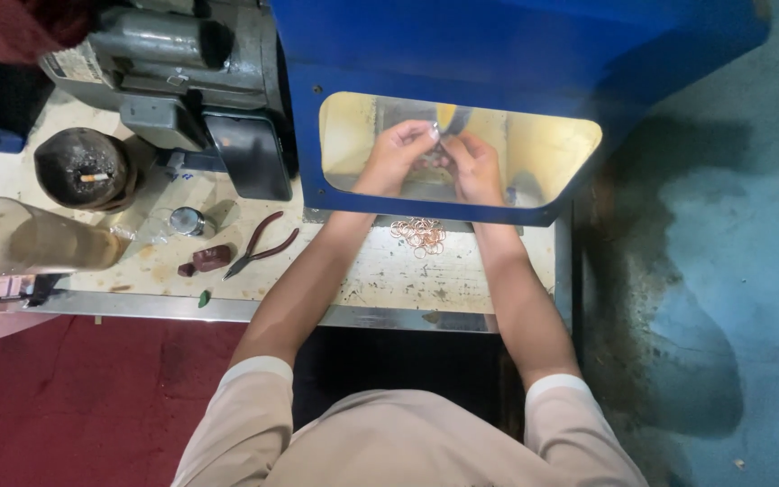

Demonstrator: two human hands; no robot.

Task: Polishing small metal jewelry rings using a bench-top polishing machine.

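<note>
Both my hands reach through the clear window of a blue machine guard (462, 63). My left hand (398, 153) and my right hand (475, 167) are pressed close together behind the pane, fingers pinched around something small and thin between them; I cannot tell what it is. A pile of several small copper-coloured rings (419, 234) lies on the worn white bench (389, 280) just in front of the guard, between my forearms.
Red-handled pliers (263, 243) lie left of my left arm. Further left stand a small round metal tin (188, 220), a dark ashtray holding a cigarette (83, 167) and a large clear jar (20, 236). A grey machine body (182, 72) sits behind them.
</note>
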